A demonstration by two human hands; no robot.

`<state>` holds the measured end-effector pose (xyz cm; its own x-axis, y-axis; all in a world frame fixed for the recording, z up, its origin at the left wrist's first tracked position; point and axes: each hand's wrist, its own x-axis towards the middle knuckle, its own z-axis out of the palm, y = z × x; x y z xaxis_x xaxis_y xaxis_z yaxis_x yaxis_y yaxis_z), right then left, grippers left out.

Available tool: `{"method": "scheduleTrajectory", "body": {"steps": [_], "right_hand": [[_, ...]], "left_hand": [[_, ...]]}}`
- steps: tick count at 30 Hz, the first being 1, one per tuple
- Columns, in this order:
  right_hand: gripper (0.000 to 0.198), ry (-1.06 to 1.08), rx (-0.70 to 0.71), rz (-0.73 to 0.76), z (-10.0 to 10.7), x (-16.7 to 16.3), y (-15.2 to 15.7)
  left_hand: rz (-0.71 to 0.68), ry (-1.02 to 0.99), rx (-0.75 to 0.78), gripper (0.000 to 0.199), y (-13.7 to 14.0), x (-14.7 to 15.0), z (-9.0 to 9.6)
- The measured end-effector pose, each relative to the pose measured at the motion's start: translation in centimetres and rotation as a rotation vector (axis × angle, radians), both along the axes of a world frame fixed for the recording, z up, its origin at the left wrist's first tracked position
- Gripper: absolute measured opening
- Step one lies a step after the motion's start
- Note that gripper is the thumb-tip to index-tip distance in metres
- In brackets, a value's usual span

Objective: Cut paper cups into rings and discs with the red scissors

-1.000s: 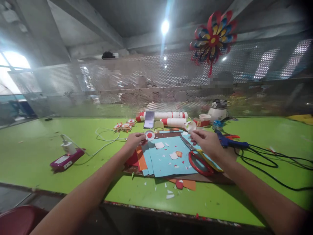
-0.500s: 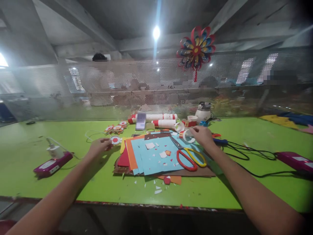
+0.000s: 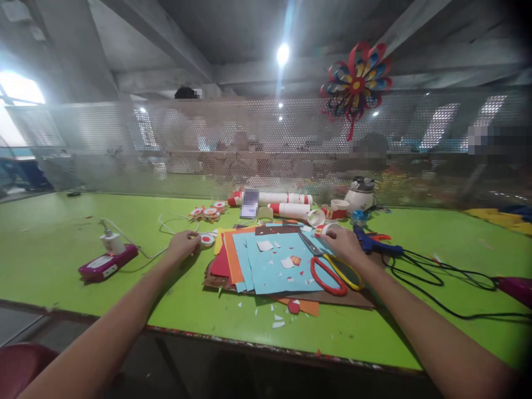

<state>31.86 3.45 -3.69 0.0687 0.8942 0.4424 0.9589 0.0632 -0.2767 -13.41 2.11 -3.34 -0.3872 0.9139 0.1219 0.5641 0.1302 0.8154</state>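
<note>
Pinches with the left grip (image 3: pixel 183 245), thumb and fingers nearly together, at the edge of a white disc (image 3: pixel 206 240) with a red centre, just right of the fingertips; cannot tell whether touching the counter (image 3: pixel 166 310) underneath. Holds with the right grip (image 3: pixel 343 241), drawn in to a small gap, a red-and-white paper ring (image 3: pixel 320 230), partly hidden behind the fingers. Has between the two grips a spread of light blue sheets (image 3: pixel 266 277) bearing paper scraps, overlapping orange sheets (image 3: pixel 235 260) on the left grip's side, with brown cardboard (image 3: pixel 353 298) underneath. Shows scissors (image 3: pixel 317 252) just below and left of the right grip, with one red and one yellow handle. Shows a blue glue gun (image 3: pixel 374 243) just right of the right grip. Includes, well left of the left grip, a purple power strip (image 3: pixel 108 265) with a white charger (image 3: pixel 112 243). Shows, beyond the left grip, orange-and-white ornaments (image 3: pixel 210 213), and, beyond and between both grips, red-and-white tubes (image 3: pixel 293 210).
</note>
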Motion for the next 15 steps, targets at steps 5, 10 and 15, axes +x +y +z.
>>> {"method": "scheduleTrajectory", "body": {"steps": [5, 10, 15], "right_hand": [[0.025, -0.003, -0.048, -0.023, -0.2, 0.1, 0.1], [0.025, 0.021, -0.076, -0.053, -0.2, 0.2, 0.3], [0.028, 0.068, -0.078, -0.079, 0.5, 0.3, 0.6]], "left_hand": [[-0.015, 0.075, 0.031, 0.010, -0.1, 0.1, 0.2], [-0.027, 0.130, 0.045, 0.009, 0.1, -0.2, -0.1], [-0.054, 0.180, 0.018, 0.019, 0.6, -1.0, -0.6]]}}
